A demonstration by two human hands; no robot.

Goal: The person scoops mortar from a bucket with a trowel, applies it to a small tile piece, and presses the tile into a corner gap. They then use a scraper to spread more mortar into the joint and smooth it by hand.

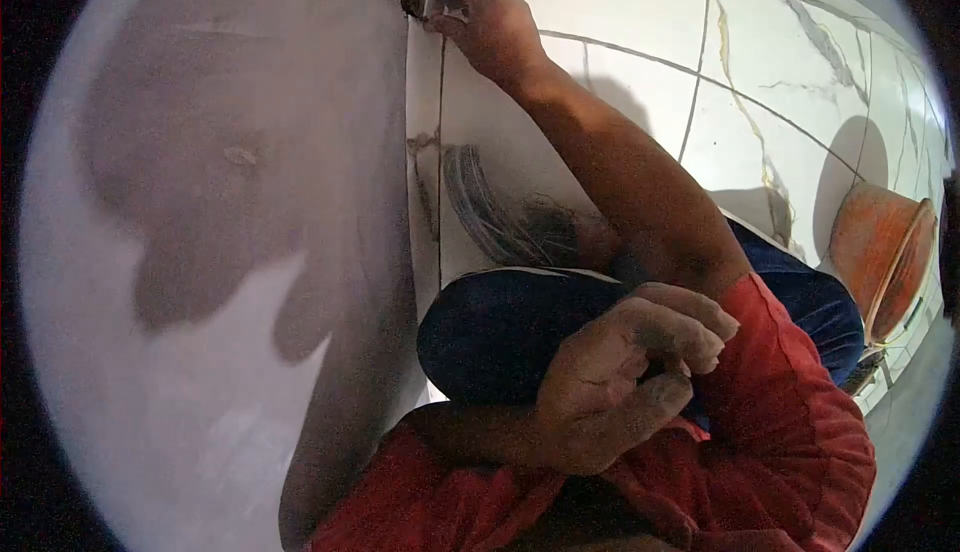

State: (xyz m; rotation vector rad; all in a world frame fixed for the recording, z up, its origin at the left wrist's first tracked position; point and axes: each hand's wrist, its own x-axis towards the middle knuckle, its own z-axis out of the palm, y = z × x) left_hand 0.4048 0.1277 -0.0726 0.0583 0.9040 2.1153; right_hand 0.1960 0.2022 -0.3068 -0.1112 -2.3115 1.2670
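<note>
While a broad, smooth grey wall [210, 152] fills the view from 7 to 11 o'clock, a white tiled surface [640, 102] with dark joints and grey-gold veining spreads from 12 towards 3. A person in a red short-sleeved cloth shirt [800, 402] occupies 4 to 7 o'clock, with dark-blue cloth trousers [500, 332] bent at the knee near 6. At 3 o'clock sits a round orange bucket [865, 237], its rim smudged grey.

The two hands are well apart. Near 4 o'clock, before the shirt, the dusty left hand [630, 382] has its fingers loosely curled, a dark gap between them and the thumb; whether anything lies deeper in the palm cannot be told. The right hand [488, 27], its arm stretched across the tiles, is at 12 o'clock.

Just above centre, a streaky grey smear [490, 207] curves over the tiles. Smallest is the small pale flat-sided piece [431, 2] clamped in the right hand's fingers just short of 12 o'clock, near the wall's edge, a dark lump [412, 0] at its tip.
</note>
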